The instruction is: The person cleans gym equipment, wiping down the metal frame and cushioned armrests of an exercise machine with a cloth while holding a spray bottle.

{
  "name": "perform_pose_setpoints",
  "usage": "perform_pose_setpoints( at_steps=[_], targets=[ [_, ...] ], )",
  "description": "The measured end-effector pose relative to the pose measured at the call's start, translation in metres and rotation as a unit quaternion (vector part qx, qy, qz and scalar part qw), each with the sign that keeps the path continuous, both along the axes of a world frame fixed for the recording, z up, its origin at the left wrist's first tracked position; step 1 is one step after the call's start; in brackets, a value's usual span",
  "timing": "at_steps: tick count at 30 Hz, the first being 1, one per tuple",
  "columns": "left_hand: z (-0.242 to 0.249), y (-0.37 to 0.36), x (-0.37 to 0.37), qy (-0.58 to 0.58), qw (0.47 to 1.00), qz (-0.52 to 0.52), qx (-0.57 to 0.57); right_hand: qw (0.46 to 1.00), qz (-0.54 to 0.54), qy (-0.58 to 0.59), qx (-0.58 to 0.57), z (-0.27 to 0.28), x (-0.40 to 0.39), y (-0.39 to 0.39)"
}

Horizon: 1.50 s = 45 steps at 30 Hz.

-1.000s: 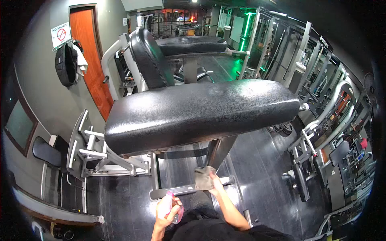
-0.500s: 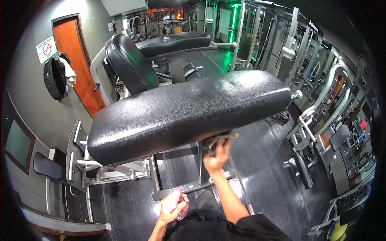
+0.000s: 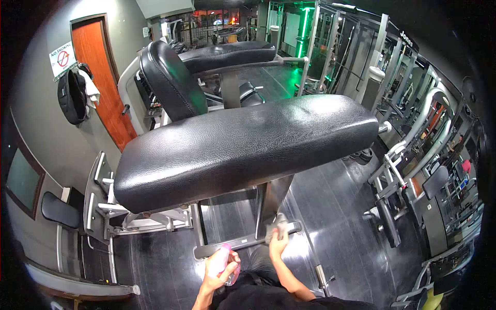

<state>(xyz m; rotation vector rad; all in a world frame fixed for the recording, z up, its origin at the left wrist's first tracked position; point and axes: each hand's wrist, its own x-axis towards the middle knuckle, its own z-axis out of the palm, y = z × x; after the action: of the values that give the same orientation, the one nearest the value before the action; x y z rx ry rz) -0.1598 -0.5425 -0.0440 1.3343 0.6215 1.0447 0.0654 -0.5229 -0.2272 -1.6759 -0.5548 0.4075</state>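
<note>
A spray bottle with a pink top (image 3: 225,250) is gripped in my left hand (image 3: 213,276), low and close to my body. My right hand (image 3: 279,248) is closed on a greyish cloth (image 3: 277,227), slightly blurred, at the foot of the metal post (image 3: 274,196). That post stands under a long black padded bench (image 3: 248,147), which stretches across the view above both hands. Just left of the cloth runs the frame's base bar (image 3: 235,245), close to the floor.
Behind the bench rises a black backrest (image 3: 168,77) with another long pad (image 3: 230,56). Gym machines (image 3: 392,206) line the right side. A bag (image 3: 71,97) hangs by the orange door (image 3: 98,67). At lower right, a metal bar end (image 3: 321,276) lies near my right arm.
My right hand has moved down with the cloth, from just beneath the pad to the foot of the post. My left hand keeps the spray bottle in nearly the same place.
</note>
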Motion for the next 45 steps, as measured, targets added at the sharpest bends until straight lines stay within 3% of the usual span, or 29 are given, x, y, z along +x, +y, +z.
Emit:
perform_pose_setpoints(
  at_steps=[1, 3, 5, 7, 8, 9, 13, 15, 17, 18, 19, 20, 21, 23, 24, 26, 27, 28, 29, 30, 31, 33, 36, 39, 42, 45],
  targets=[
    [0.0, 0.0, 0.0, 0.0, 1.0, 0.001, 0.0, 1.0, 0.001, 0.0, 0.0, 0.023, 0.001, 0.0],
    [-0.002, 0.001, 0.002, -0.015, 1.0, -0.008, -0.007, 0.987, -0.069, 0.007, 0.142, 0.087, 0.008, 0.012],
    [0.004, 0.001, 0.005, -0.018, 0.999, -0.015, -0.025, 0.934, -0.041, -0.171, 0.312, 0.13, 0.02, 0.031],
    [0.006, 0.0, 0.008, -0.02, 0.999, -0.023, -0.042, 0.85, -0.011, -0.347, 0.396, 0.175, 0.023, 0.053],
    [0.007, 0.001, 0.01, -0.022, 0.998, -0.032, -0.041, 0.844, 0.002, -0.423, 0.329, 0.186, 0.022, 0.064],
    [0.006, 0.002, 0.011, -0.025, 0.998, -0.04, -0.04, 0.83, 0.015, -0.494, 0.259, 0.192, 0.02, 0.071],
    [-0.002, 0.002, 0.011, -0.003, 1.0, -0.029, 0.0, 0.784, -0.027, -0.542, 0.302, 0.104, 0.025, 0.105],
    [-0.001, -0.001, 0.009, -0.018, 0.998, -0.024, -0.05, 0.848, 0.0, -0.486, 0.209, 0.051, 0.019, 0.087],
    [-0.002, -0.002, 0.009, -0.022, 0.998, -0.023, -0.059, 0.92, 0.037, -0.378, 0.092, 0.005, 0.01, 0.058],
    [-0.003, -0.002, 0.009, -0.025, 0.997, -0.026, -0.064, 0.951, 0.043, -0.291, 0.093, 0.0, 0.008, 0.047],
    [-0.006, -0.001, 0.009, -0.027, 0.997, -0.027, -0.063, 0.974, 0.047, -0.201, 0.094, -0.004, 0.008, 0.036],
    [-0.01, 0.0, 0.01, -0.005, 0.999, -0.025, -0.036, 0.987, 0.029, -0.155, 0.041, -0.053, 0.022, 0.033],
    [-0.013, -0.001, 0.011, 0.016, 1.0, -0.023, -0.011, 0.986, 0.028, -0.157, 0.04, -0.049, 0.028, 0.03],
    [-0.011, -0.003, 0.014, 0.013, 1.0, -0.028, -0.006, 0.99, -0.041, 0.134, 0.033, -0.022, 0.037, 0.029],
    [-0.01, -0.003, 0.016, 0.011, 0.999, -0.031, 0.001, 0.984, -0.081, 0.028, 0.157, 0.011, 0.036, 0.04],
    [-0.012, -0.002, 0.019, 0.013, 0.999, -0.037, 0.003, 0.982, -0.046, 0.124, 0.134, 0.064, 0.055, 0.051],
    [-0.013, -0.003, 0.019, 0.015, 0.999, -0.042, 0.005, 0.97, -0.068, -0.041, 0.232, 0.084, 0.064, 0.07],
    [-0.013, -0.003, 0.019, 0.017, 0.999, -0.046, 0.003, 0.968, -0.004, 0.045, 0.246, 0.124, 0.065, 0.069],
    [-0.013, -0.003, 0.019, 0.021, 0.998, -0.055, -0.003, 0.961, -0.015, 0.042, 0.274, 0.162, 0.06, 0.076],
    [-0.012, -0.003, 0.019, 0.026, 0.998, -0.065, -0.009, 0.968, -0.054, -0.035, 0.242, 0.156, 0.064, 0.089],
    [-0.012, -0.004, 0.02, 0.026, 0.997, -0.067, -0.009, 0.968, -0.057, -0.035, 0.241, 0.178, 0.06, 0.09],
    [-0.01, -0.005, 0.02, 0.021, 0.998, -0.058, -0.012, 0.969, 0.05, -0.006, 0.242, 0.214, 0.053, 0.084],
    [-0.01, -0.005, 0.02, -0.012, 0.997, -0.058, -0.042, 0.943, 0.063, -0.143, 0.293, 0.17, 0.051, 0.089],
    [-0.019, -0.004, 0.019, 0.003, 0.999, -0.039, -0.035, 0.971, 0.056, -0.113, 0.203, 0.112, 0.048, 0.077],
    [-0.02, -0.001, 0.022, -0.003, 0.998, -0.049, -0.035, 0.992, 0.1, -0.063, 0.044, 0.018, 0.069, 0.071],
    [-0.012, 0.001, 0.025, 0.006, 0.996, -0.071, -0.044, 0.99, 0.133, -0.029, -0.037, -0.015, 0.09, 0.068]
  ],
)
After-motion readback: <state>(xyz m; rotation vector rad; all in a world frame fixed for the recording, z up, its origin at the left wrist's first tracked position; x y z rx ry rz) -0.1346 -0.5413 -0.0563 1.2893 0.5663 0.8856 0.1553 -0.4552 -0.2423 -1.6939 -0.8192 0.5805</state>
